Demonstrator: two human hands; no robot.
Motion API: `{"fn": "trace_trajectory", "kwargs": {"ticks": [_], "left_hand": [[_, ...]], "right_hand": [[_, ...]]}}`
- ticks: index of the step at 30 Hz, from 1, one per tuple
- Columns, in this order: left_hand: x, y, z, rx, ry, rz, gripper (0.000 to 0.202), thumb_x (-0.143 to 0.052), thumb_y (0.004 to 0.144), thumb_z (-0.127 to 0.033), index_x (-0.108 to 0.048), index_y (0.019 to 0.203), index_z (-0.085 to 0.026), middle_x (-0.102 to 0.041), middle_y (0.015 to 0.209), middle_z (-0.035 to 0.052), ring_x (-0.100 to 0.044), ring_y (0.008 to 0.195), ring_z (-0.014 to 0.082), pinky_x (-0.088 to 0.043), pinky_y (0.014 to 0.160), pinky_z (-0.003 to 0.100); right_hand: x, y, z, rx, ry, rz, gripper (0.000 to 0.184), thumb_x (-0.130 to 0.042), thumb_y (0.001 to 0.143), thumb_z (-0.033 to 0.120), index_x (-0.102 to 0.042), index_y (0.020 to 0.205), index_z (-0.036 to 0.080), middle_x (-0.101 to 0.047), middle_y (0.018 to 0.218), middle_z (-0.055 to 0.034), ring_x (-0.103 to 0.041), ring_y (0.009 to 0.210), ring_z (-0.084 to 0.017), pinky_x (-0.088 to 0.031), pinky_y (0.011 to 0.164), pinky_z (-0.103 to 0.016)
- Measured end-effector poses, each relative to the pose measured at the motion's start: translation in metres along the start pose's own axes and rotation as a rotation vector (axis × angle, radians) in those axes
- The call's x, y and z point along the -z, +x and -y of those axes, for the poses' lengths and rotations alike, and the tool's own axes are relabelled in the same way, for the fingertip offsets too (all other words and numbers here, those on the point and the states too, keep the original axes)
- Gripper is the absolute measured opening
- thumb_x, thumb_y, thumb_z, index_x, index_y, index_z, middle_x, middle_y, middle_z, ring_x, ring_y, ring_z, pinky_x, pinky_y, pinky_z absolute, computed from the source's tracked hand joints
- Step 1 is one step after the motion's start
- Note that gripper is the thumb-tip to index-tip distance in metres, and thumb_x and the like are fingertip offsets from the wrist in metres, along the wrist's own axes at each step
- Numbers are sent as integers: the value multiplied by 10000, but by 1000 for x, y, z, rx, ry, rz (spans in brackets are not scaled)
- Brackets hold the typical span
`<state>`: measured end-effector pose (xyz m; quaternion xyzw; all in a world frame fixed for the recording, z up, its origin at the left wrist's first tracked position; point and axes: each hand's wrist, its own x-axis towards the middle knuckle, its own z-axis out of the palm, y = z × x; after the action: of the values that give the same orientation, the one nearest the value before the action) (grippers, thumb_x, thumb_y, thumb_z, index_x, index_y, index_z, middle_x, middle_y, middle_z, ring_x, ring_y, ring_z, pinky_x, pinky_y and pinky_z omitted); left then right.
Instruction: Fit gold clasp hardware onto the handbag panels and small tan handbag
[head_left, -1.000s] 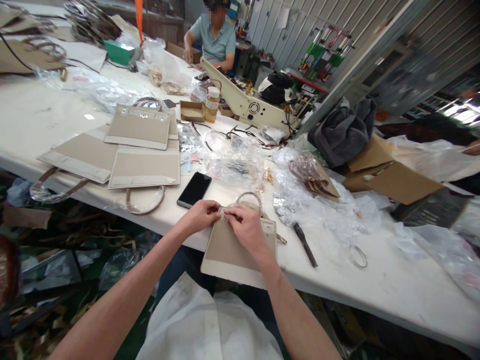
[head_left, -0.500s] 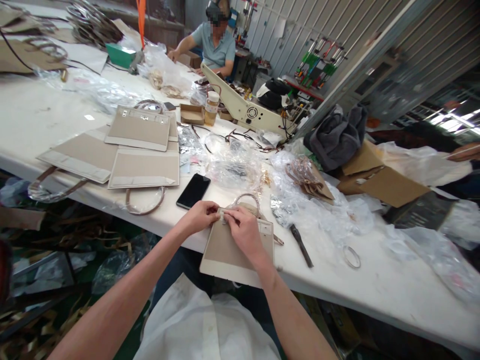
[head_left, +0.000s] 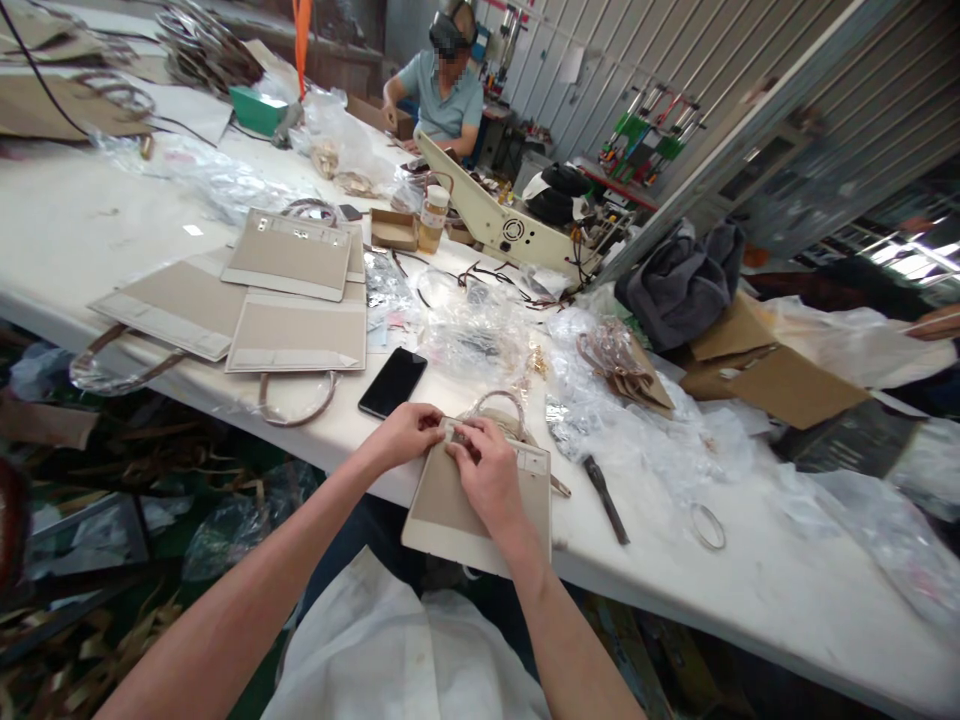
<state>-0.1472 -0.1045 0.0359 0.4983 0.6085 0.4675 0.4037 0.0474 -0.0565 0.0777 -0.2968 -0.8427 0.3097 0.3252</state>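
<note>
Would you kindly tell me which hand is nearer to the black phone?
Left: the left hand is just on the near side of the phone; the right hand is farther off to the right, on the beige panel.

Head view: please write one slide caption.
Left hand and right hand at the far edge of a beige panel, near a phone.

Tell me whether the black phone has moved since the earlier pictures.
No: the black phone lies in the same spot on the white table, judged against its front edge.
</note>
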Motion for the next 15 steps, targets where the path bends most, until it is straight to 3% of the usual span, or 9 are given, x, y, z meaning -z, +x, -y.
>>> {"fn": "trace_trajectory", "kwargs": {"ticks": [9, 15], "left_hand": [[0, -2, -9, 11, 3, -10, 201, -669, 812, -338, -744, 851, -156, -663, 734, 10, -569, 701, 170, -405, 663, 295], [1, -1, -8, 17, -9, -16, 183, -670, 791, -337, -718, 820, -163, -632, 712, 4, -549, 694, 169, -388, 647, 291]], "right_hand": [[-4, -5, -2, 12, -23, -6, 307, -640, 968, 67, -774, 1191, 231, -695, 1233, -107, -668, 1169, -299, -566, 1039, -445], [-7, -6, -3, -4, -18, -11, 318, -640, 956, 59, -736, 1205, 231, -729, 1163, -92, -694, 1079, -291, -582, 969, -427]]}}
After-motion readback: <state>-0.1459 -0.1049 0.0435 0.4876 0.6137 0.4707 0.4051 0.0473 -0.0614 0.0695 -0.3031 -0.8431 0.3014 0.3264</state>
